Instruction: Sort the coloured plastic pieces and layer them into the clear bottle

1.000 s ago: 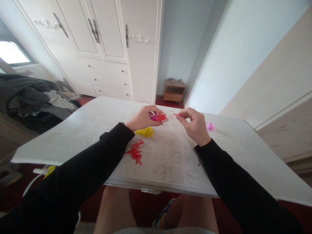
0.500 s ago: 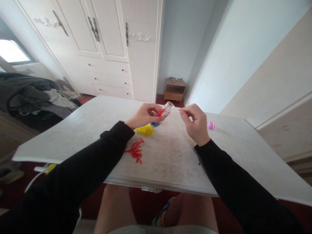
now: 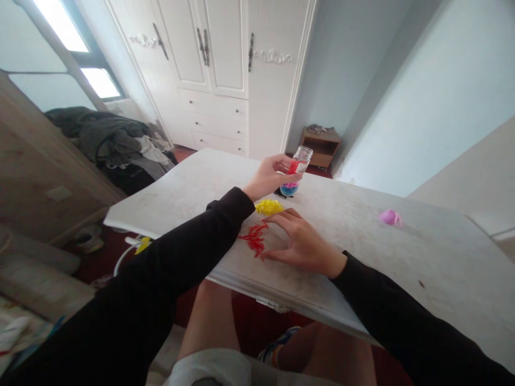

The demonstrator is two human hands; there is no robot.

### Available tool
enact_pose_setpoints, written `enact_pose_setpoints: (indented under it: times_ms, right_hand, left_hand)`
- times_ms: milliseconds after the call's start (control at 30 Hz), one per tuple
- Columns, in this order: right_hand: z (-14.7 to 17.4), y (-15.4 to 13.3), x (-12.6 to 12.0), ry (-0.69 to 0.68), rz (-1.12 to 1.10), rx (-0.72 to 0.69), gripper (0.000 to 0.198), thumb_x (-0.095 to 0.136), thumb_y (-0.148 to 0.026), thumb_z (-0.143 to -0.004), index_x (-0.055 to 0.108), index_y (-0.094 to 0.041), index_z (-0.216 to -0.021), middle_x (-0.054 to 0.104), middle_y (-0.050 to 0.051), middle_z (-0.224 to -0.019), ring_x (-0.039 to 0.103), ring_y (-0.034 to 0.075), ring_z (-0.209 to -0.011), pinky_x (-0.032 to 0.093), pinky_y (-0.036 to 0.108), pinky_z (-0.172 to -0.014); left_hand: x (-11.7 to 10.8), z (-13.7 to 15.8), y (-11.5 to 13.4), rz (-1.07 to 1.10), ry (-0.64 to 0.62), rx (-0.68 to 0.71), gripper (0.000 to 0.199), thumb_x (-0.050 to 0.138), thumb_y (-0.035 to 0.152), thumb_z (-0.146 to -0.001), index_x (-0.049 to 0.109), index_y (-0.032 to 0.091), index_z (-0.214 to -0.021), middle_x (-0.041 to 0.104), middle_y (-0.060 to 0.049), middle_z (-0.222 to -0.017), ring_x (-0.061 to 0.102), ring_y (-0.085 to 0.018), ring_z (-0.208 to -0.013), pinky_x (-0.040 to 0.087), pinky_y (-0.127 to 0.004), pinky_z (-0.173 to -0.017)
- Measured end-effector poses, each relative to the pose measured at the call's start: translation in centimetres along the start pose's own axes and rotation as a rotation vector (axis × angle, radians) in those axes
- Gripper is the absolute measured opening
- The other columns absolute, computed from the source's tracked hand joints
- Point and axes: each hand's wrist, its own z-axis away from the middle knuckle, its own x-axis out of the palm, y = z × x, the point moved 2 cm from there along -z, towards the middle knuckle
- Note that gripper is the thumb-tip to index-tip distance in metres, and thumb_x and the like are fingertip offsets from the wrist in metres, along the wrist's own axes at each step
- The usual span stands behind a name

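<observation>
My left hand [image 3: 272,174] grips a small clear glass bottle [image 3: 304,155], tilted a little, its open mouth up. Layers of red, pink and blue show inside it. Over the table, my right hand [image 3: 300,239] reaches with thumb and fingers spread around the right side of a small heap of red strands [image 3: 255,239]. Its fingertips are at the strands; whether they touch is hard to make out. Just beyond lies a heap of yellow strands [image 3: 269,207], partly behind my right fingers. Something dark lies on the table behind the bottle's base.
The pale table [image 3: 341,225] has its front edge close to my legs. A pink-purple bundle [image 3: 390,217] lies on its right side. Past the far edge stand a white wardrobe [image 3: 217,80] and a small wooden nightstand [image 3: 322,145]. Dark clothes [image 3: 108,139] are piled at the left.
My right hand has come down from beside the bottle's mouth to the red strands, and its fingers have opened. The bottle stays in my left hand, now more upright. The view has turned left.
</observation>
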Motion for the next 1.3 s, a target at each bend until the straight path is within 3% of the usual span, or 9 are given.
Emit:
enact_pose_setpoints:
  times_ms: [167,367,533,767,1000,1133,1300]
  right_hand:
    - [-0.2,-0.5,1.7,-0.041,0.003,0.085,0.06,0.09,-0.046,-0.075,0.066,-0.016,-0.121,0.07,0.017,-0.123,0.062,0.034,-0.117,0.053,0.054,-0.102]
    - [-0.9,-1.8,2.2,-0.075,-0.091,0.105,0.029,0.079,-0.022,-0.086,0.07,-0.017,-0.113,0.073,0.011,-0.109,0.067,0.027,-0.104,0.055,0.045,-0.096]
    - [-1.2,-2.4,2.2,-0.075,-0.173,0.075,0.007,0.069,-0.017,-0.094,0.075,-0.019,-0.098,0.076,0.008,-0.101,0.07,0.022,-0.097,0.055,0.038,-0.092]
    - [-1.0,-1.6,1.9,-0.075,-0.192,0.091,0.017,0.067,-0.005,-0.089,0.078,-0.019,-0.09,0.079,0.004,-0.092,0.071,0.018,-0.083,0.054,0.032,-0.079]
    - [-0.2,0.9,-2.1,0.243,-0.289,0.226,0.003,0.076,-0.02,-0.084,0.079,-0.02,-0.083,0.081,0.004,-0.085,0.073,0.018,-0.076,0.057,0.031,-0.07]
    - [0.5,2.9,-4.8,0.383,-0.42,0.3,0.015,0.083,-0.033,-0.078,0.079,-0.019,-0.08,0.079,0.004,-0.077,0.071,0.018,-0.069,0.057,0.031,-0.063]
    - [0.9,5.6,-7.6,0.719,-0.467,0.328,0.018,0.087,-0.033,-0.071,0.077,-0.021,-0.078,0.076,0.002,-0.072,0.07,0.016,-0.065,0.059,0.032,-0.064]
  left_hand:
    - [0.3,0.1,0.0,-0.021,-0.044,0.003,0.03,0.088,0.024,-0.069,0.07,0.014,-0.09,0.074,-0.003,-0.084,0.066,-0.011,-0.074,0.054,-0.027,-0.071]
    - [0.4,0.2,0.1,-0.039,-0.065,0.038,0.026,0.087,0.021,-0.071,0.07,0.013,-0.089,0.072,-0.003,-0.085,0.066,-0.011,-0.076,0.054,-0.028,-0.075]
    - [0.4,0.3,0.5,-0.058,-0.062,0.044,0.024,0.086,0.02,-0.072,0.07,0.013,-0.088,0.072,-0.003,-0.085,0.066,-0.01,-0.077,0.054,-0.027,-0.076]
    - [0.2,0.3,0.3,-0.086,-0.067,0.048,0.023,0.085,0.018,-0.071,0.07,0.014,-0.088,0.073,-0.003,-0.086,0.066,-0.011,-0.079,0.054,-0.027,-0.076]
    - [-0.3,0.4,0.5,-0.262,-0.101,0.094,0.025,0.084,0.014,-0.068,0.074,0.014,-0.09,0.075,-0.003,-0.086,0.066,-0.013,-0.078,0.051,-0.028,-0.075]
    - [-0.4,0.7,0.6,-0.364,-0.111,0.126,0.026,0.085,0.016,-0.067,0.076,0.016,-0.091,0.077,-0.005,-0.094,0.067,-0.014,-0.08,0.052,-0.028,-0.074]
    - [-0.3,0.8,0.4,-0.413,-0.146,0.114,0.029,0.087,0.019,-0.066,0.078,0.017,-0.094,0.077,-0.005,-0.097,0.068,-0.015,-0.083,0.052,-0.028,-0.075]
